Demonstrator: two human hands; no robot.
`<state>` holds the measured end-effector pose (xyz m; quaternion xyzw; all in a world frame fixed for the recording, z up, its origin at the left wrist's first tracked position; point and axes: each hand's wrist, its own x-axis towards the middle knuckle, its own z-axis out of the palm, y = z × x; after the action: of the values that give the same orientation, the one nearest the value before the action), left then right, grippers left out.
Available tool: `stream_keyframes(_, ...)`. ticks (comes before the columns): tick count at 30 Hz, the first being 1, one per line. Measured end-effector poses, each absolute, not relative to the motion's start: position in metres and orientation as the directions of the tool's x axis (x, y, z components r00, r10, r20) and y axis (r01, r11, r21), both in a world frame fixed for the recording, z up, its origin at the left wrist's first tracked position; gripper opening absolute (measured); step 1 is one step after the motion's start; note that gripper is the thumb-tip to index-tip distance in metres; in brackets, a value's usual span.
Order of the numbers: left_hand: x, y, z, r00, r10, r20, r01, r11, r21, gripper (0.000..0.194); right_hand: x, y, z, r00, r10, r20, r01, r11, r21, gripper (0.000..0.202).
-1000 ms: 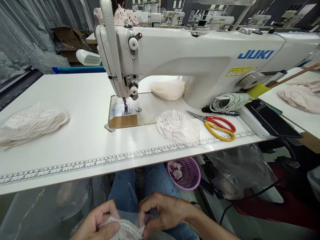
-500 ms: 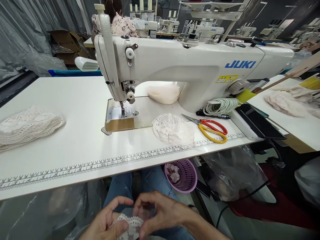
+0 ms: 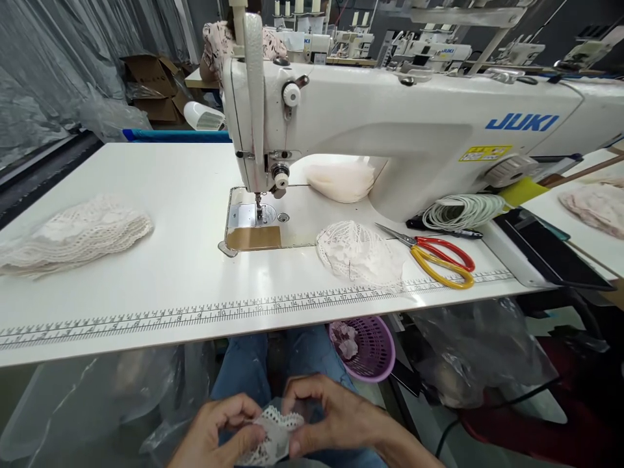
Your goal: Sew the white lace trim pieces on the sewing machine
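Observation:
Over my lap, below the table's front edge, a piece of white lace (image 3: 274,434) with a scalloped border is stretched between my two hands. My left hand (image 3: 219,429) pinches its left side between thumb and fingers. On the other side my right hand (image 3: 326,416) grips the lace's right edge, thumb in front and fingers curled behind. Part of the lace is hidden by the fingers. Up on the table, a round lace piece (image 3: 358,255) lies beside red-and-yellow handled scissors (image 3: 429,253).
A white sewing machine (image 3: 414,104) stands across the table (image 3: 185,260), which has a printed ruler along its front. Stacked lace (image 3: 78,234) lies at left. A beige cup-shaped piece (image 3: 341,181) sits under the machine arm. Below hangs a purple basket (image 3: 375,354) with scraps.
The view has shifted, so the machine and table appear farther right. My left hand's fingers have closed in on the lace, and more of the lace now shows between my hands.

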<state>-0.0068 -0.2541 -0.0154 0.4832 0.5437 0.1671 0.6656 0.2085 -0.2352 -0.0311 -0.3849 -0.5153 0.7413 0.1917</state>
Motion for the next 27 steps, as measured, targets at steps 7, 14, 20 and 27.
stream_keyframes(7, -0.014, -0.251, -0.014, 0.433, 0.716, -0.547, 0.352, 0.424, 0.834, 0.034, 0.194, -0.235, -0.033, -0.599, 0.656, -0.46, 0.118, -0.496, -0.86, 0.046)
stream_keyframes(14, -0.001, -0.254, -0.013, 0.326, 0.75, -0.576, 0.307, 0.492, 0.815, 0.037, 0.195, -0.234, -0.037, -0.599, 0.638, -0.484, 0.106, -0.537, -0.837, 0.045)
stream_keyframes(20, -0.016, -0.256, -0.018, 0.412, 0.682, -0.604, 0.263, 0.546, 0.796, 0.04, 0.204, -0.229, -0.024, -0.698, 0.574, -0.428, 0.09, -0.523, -0.847, 0.047)
stream_keyframes(27, -0.012, -0.258, -0.016, 0.38, 0.665, -0.643, 0.181, 0.628, 0.757, 0.045, 0.201, -0.224, -0.02, -0.766, 0.532, -0.36, 0.112, -0.441, -0.891, 0.048)
